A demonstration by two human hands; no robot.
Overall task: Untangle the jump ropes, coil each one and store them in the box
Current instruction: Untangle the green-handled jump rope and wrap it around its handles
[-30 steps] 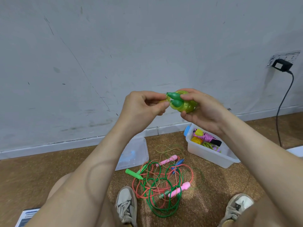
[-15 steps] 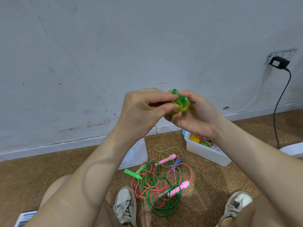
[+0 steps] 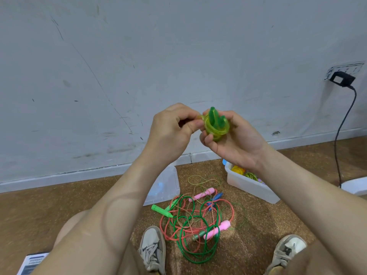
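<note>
Task partway. White box (image 3: 250,189) on floor (image 3: 59,205) at right already holds few coiled ropes (image 3: 238,170), yellow and green showing. One more nearly ready: yellow-green rope (image 3: 215,129) wound into tight small bundle, two green handles (image 3: 211,116) poking up, held up in front of wall (image 3: 178,56). Grip: right hand (image 3: 236,144) cups and clasps bundle; left hand (image 3: 170,133) pinches its side, probably tucking last wrap. Left to do: drop this one in box, then tangle (image 3: 190,219) on floor between shoes (image 3: 153,249): red, green and braided ropes, pink and green handles, all knotted together.
</note>
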